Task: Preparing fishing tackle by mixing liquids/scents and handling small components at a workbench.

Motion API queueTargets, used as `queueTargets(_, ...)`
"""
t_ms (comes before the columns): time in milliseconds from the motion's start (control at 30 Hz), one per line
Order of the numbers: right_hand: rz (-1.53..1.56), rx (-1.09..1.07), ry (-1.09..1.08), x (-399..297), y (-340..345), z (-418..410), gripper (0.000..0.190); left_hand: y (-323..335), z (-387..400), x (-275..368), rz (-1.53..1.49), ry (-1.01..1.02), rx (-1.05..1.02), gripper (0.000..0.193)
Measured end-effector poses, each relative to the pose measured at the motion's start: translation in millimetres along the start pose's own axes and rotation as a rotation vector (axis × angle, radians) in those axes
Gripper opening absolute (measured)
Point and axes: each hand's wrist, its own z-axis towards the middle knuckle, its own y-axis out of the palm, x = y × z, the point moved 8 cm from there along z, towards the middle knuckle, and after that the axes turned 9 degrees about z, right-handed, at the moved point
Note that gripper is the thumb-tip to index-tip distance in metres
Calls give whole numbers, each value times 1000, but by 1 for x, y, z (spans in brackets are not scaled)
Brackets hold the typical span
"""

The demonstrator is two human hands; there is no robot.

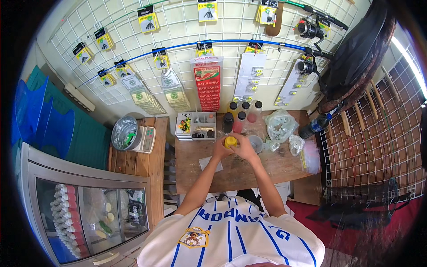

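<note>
Between both hands, over the wooden table point(200, 178), is a small yellow container point(230, 142). My left hand point(221, 149) grips its left side, and my right hand point(245, 147) holds it from the right and the far side. A clear plastic cup point(256, 144) stands just right of my right hand. Beyond the hands are several black-capped bottles, among them a dark bottle point(228, 122) and one with red contents point(238, 124). A white compartment box point(203, 135) with small fishing tackle sits to the left. A small clear sheet point(210, 164) lies by my left forearm.
Plastic bags with pale lumps point(282, 126) and a dark bottle with a blue cap point(315, 125) are at the right. On a side table at left, a metal bowl point(124, 133) rests on a digital scale point(145, 140). A white wire grid behind holds fishing rods and hanging packets point(206, 85).
</note>
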Motion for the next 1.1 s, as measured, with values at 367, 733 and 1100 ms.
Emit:
queueTargets(367,-452,83,49,8,2,0,56,1,-2,-2,35,-39,-10,58)
queueTargets(733,-457,-245,87,43,27,12,31,4,-4,10,-41,61,-28,58)
queueTargets(1100,-886,-366,-29,30,50,14,19,-12,-1,-3,224,-95,70,44)
